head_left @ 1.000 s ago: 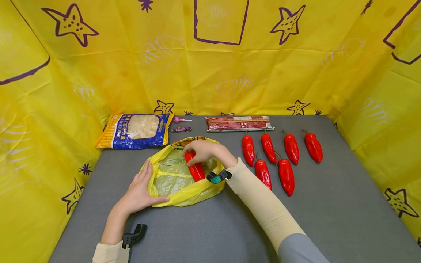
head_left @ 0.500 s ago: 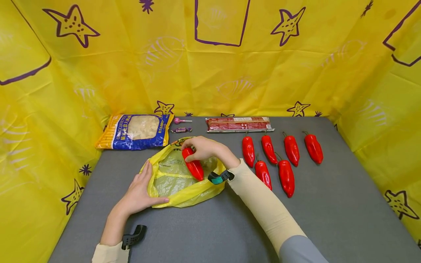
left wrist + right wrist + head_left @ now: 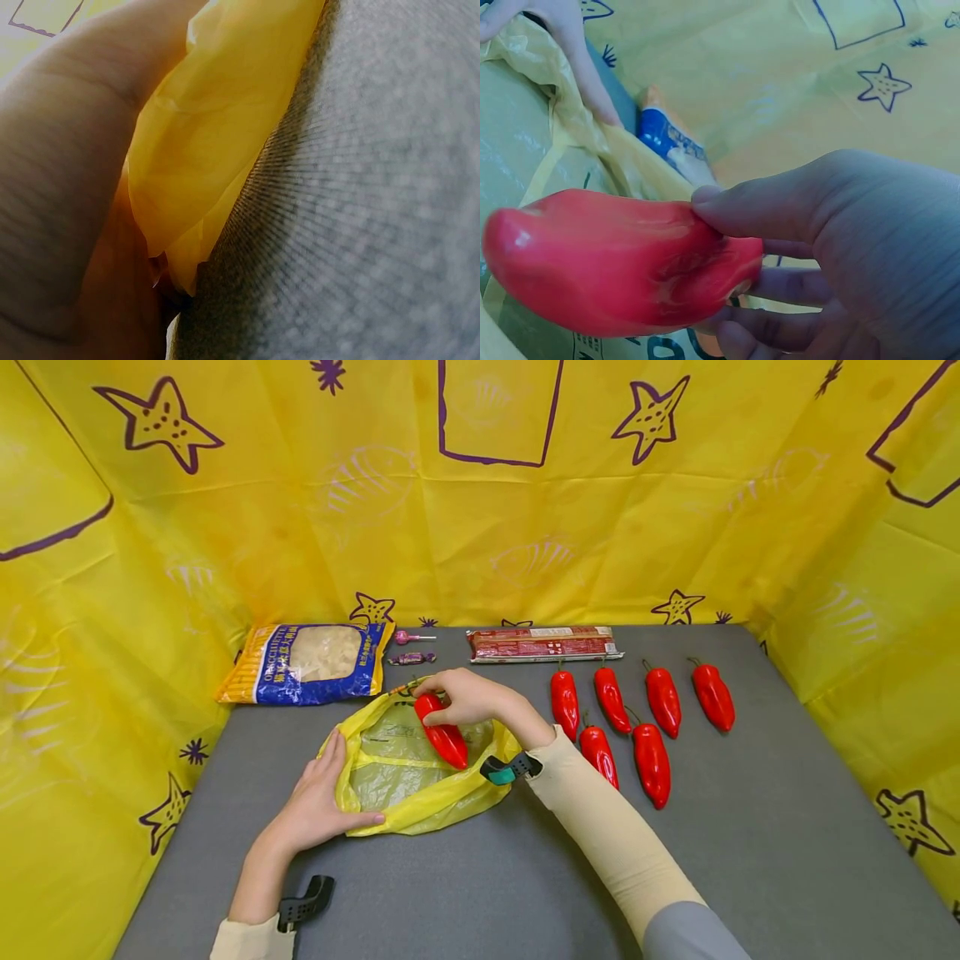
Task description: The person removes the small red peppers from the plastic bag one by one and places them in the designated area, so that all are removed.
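Observation:
A yellow plastic bag (image 3: pixel 442 806) lies with its mouth held wide, its see-through inside facing up. My left hand (image 3: pixel 317 795) is spread along the bag's left rim, thumb on the near edge and fingers up the side. In the left wrist view the yellow plastic (image 3: pixel 214 127) lies against that hand. My right hand (image 3: pixel 472 695) holds a red pepper (image 3: pixel 444 739) by its stem end over the bag's opening, thumb on top and fingers beneath. The right wrist view shows this pepper (image 3: pixel 600 259) with its blunt tip pointing away from the hand.
Several more red peppers (image 3: pixel 651 764) lie to the right on the grey table (image 3: pixel 780 860). Along the back are a bag of pasta (image 3: pixel 322 656), a lollipop (image 3: pixel 405 637), a wrapped candy (image 3: pixel 412 658) and a flat red packet (image 3: pixel 542 644). Yellow cloth (image 3: pixel 480 552) walls the table's back and sides.
The right hand has shifted slightly, bringing the pepper up a little so more of its lower end shows over the bag. The left hand stays at the rim.

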Tool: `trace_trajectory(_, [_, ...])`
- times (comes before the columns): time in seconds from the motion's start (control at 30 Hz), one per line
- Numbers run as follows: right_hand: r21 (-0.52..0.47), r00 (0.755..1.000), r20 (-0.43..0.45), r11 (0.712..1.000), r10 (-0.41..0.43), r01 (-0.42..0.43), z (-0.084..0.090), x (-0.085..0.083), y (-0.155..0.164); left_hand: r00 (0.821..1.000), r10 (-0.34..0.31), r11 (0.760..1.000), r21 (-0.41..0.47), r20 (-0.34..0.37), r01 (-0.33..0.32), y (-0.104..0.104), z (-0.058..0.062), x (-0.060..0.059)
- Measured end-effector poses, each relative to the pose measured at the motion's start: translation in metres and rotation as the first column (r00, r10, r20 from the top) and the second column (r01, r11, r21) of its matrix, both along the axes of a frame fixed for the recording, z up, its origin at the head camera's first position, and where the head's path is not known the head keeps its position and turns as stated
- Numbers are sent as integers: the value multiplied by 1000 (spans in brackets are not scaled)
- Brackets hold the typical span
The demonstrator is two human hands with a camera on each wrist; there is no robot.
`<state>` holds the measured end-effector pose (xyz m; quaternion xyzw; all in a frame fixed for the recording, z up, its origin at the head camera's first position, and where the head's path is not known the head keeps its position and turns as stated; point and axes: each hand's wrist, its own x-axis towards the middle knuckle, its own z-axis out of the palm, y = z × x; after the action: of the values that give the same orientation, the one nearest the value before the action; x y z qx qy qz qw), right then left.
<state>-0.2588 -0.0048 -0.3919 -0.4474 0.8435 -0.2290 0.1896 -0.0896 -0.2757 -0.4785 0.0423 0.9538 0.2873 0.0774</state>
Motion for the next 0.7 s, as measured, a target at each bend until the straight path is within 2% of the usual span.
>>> trace_trajectory(0.27, [-41,1000,-5,999,-12,11,-1,3,6,1000,0,1000,-1,-9,0,-1,-1,0])
trace_trajectory(0.53, [-31,999,6,998,-49,49,2,10,15,1000,-9,1000,-4,-16,9,1,2,2])
trace_trajectory(0.7, [-88,997,-5,993,-79,78,4,14,23,1000,-3,1000,-4,-7,3,0,1,1])
